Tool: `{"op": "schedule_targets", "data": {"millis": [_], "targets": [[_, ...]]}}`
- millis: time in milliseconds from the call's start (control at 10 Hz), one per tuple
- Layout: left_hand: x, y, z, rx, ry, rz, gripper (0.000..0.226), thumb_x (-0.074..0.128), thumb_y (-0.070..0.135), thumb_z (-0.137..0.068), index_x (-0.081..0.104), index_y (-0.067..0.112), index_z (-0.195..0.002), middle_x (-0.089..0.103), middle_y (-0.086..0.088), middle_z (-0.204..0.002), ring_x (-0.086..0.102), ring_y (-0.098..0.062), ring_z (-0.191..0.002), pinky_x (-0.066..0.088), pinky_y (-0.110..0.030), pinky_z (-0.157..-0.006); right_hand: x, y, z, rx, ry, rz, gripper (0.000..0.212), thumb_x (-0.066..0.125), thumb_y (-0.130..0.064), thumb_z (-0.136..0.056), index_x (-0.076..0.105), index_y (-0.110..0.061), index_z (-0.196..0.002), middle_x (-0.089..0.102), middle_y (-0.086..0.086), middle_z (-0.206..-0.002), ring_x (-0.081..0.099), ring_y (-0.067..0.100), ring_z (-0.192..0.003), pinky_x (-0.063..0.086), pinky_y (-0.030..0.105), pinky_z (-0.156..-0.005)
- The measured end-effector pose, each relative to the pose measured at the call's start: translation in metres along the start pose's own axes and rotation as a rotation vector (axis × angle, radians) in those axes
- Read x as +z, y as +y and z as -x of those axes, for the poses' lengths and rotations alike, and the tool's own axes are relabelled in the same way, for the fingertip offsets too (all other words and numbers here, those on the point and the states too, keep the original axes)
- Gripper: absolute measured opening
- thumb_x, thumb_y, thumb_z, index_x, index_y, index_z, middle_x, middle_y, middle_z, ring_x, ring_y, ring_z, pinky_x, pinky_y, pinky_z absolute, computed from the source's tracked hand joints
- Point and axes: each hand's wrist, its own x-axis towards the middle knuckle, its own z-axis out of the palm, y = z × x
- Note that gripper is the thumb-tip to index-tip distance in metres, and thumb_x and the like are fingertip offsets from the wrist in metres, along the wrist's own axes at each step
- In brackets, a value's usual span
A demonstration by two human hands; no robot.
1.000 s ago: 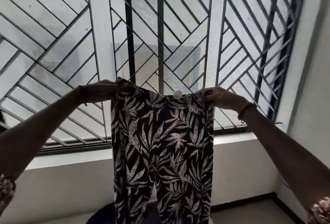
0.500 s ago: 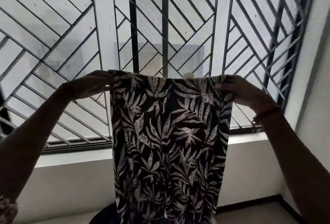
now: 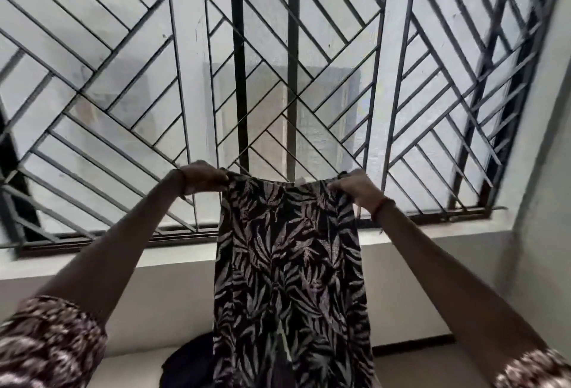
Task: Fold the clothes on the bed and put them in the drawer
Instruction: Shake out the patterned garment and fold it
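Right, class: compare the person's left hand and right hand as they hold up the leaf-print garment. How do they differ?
The left hand sits slightly higher in the picture than the right hand. The right wrist wears a red band; the left wrist wears a dark band. Both grip the top edge of the leaf-print garment, which hangs between them.

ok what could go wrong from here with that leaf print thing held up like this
1. Left hand and right hand only pinch the top corners of the leaf-print garment; if one slips, that side drops and the fold goes crooked.
2. Its lower end hangs out of view beside a dark item below, so it might bunch or drag there.
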Motion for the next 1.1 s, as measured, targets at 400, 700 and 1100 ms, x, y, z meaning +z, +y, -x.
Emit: {"op": "schedule_targets", "data": {"millis": [400,700,1100], "targets": [[0.115,0.043,0.064,0.141,-0.165,0.259,0.007,0.053,0.0,-0.091,0.059,0.002,-0.087,0.07,-0.004,-0.073,0.068,-0.012,-0.071,0.057,-0.021,-0.072,0.083,-0.037,0.026,-0.201,-0.125,-0.08,0.015,0.06,-0.001,-0.087,0.058,-0.002,-0.073,0.054,0.003,-0.06,0.049,-0.002,-0.036,0.041,0.012,-0.041],[0.104,0.054,0.062,0.182,-0.199,0.39,0.043,0.028,0.031,-0.103,0.051,-0.002,-0.119,0.064,-0.014,-0.104,0.066,-0.023,-0.094,0.055,-0.03,-0.086,0.071,-0.055,0.036,-0.322,-0.237,-0.058,0.03,0.065,-0.025,-0.089,0.067,0.004,-0.095,0.052,-0.005,-0.053,0.051,0.01,-0.048,0.037,0.01,-0.045],[0.102,0.128,0.045,0.977,0.318,-0.574,0.084,0.063,0.068,-0.068,0.049,0.011,-0.127,0.057,-0.011,-0.119,0.053,-0.014,-0.112,0.041,-0.029,-0.097,0.032,-0.11,0.031,-0.289,-0.386,-0.321,0.012,0.053,-0.007,-0.091,0.063,-0.009,-0.086,0.07,-0.005,-0.062,0.065,0.004,-0.057,0.054,0.018,-0.06]]}}
